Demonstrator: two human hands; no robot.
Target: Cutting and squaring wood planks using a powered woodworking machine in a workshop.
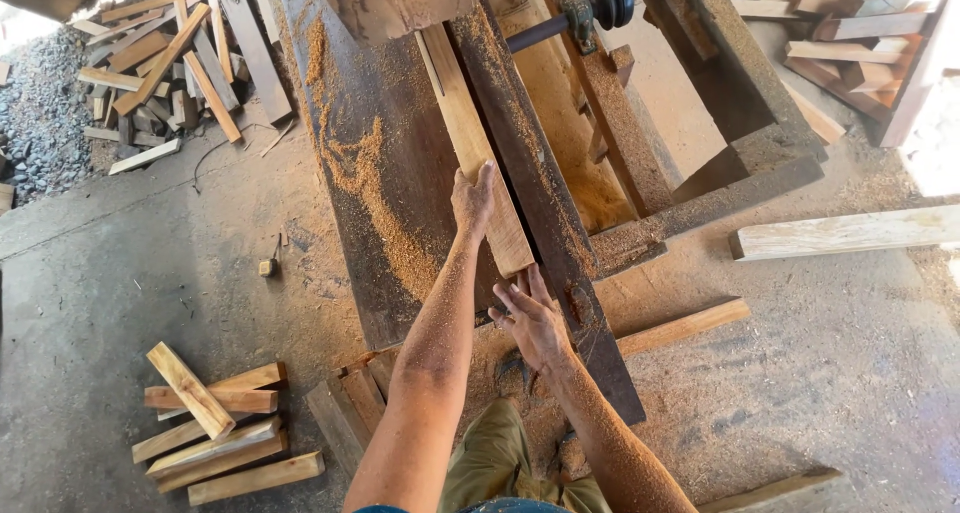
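Big dark saw table (390,173) runs up the middle, sawdust all over its left half. A pale plank (480,163) lies lengthwise along the table's centre, right beside the dark fence rail (545,213). Left hand (472,201) sits flat on the plank's left edge, fingers together and stretched out. Right hand (530,318) is at the plank's near end, fingers spread a bit, tips touching it. Stack of short offcuts (215,423) on the floor, lower left.

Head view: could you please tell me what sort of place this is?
Probably a rough woodworking or sawmill yard: a long sawdust-covered wooden saw bench, a pale wooden plank under both hands, and stacked offcut wooden blocks on the floor.
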